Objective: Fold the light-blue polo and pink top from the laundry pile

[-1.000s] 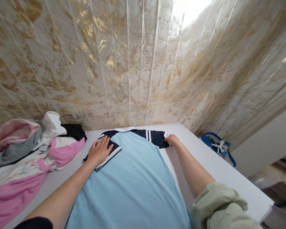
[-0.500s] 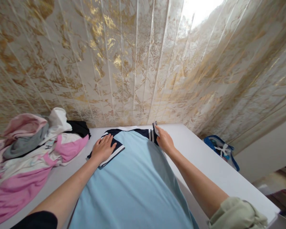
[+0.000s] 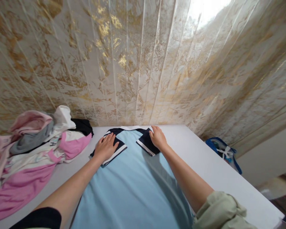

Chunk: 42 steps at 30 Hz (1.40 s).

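A light blue T-shirt point(image 3: 131, 184) with navy shoulders and white-striped navy sleeves lies spread on a white tabletop. Its left sleeve point(image 3: 120, 149) is turned inward over the body, and my left hand point(image 3: 106, 147) rests flat on it with the fingers stretched out. On the other side, the right sleeve point(image 3: 146, 142) also lies folded inward. My right hand point(image 3: 158, 138) is at that sleeve's outer edge, thumb and fingers closed on the navy cloth. Its fingertips are partly hidden.
A heap of clothes point(image 3: 30, 178), pink, white, grey and black, lies on the left of the white table point(image 3: 195, 159). Gold-patterned curtains point(image 3: 133, 63) hang behind the far edge. A blue-trimmed bag point(image 3: 224, 152) stands beyond the right edge.
My right hand has brought the right sleeve inward, from sticking out sideways to lying over the shirt's body. My left hand stays on the left sleeve. The view has shifted slightly.
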Available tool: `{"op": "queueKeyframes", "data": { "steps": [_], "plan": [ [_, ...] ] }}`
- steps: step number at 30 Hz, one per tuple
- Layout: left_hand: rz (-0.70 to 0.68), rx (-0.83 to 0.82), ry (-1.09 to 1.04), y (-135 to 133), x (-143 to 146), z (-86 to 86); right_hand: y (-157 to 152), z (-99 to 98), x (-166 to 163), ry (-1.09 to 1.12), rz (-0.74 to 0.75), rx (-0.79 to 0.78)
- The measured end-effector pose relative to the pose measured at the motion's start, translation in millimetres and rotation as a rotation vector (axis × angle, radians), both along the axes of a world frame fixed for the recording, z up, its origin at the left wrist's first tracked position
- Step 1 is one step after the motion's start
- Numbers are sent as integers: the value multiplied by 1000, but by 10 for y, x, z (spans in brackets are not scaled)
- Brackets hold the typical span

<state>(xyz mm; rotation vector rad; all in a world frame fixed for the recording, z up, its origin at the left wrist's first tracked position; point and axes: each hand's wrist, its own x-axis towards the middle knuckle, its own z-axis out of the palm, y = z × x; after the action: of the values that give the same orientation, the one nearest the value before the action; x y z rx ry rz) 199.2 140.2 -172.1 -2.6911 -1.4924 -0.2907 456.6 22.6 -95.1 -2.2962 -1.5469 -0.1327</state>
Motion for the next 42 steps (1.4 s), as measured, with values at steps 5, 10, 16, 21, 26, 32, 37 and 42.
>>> {"op": "queueKeyframes", "data": {
  "steps": [5,10,16,21,26,32,37,42],
  "plan": [
    [-4,0,-17,12,-10,-14,131,-519,-244,1,28,-162],
    [-1,-5,-24,3,-15,6,104,-480,-256,39,-16,-128],
    [0,-32,-10,16,-14,27,-50,-267,-478,55,27,-176],
    [38,-145,-89,91,53,167,-147,-449,-616,-33,-14,-101],
    [-117,-391,-496,68,641,477,-100,-441,-514,-55,-23,-99],
    [-114,-647,-548,109,1591,531,-95,-336,-472,1,-41,-117],
    [-29,-824,-532,245,1954,485,-142,-187,-494,40,-33,-100],
    [-79,-992,-553,318,2132,439,-147,-156,-563,89,21,-89]
  ]
}}
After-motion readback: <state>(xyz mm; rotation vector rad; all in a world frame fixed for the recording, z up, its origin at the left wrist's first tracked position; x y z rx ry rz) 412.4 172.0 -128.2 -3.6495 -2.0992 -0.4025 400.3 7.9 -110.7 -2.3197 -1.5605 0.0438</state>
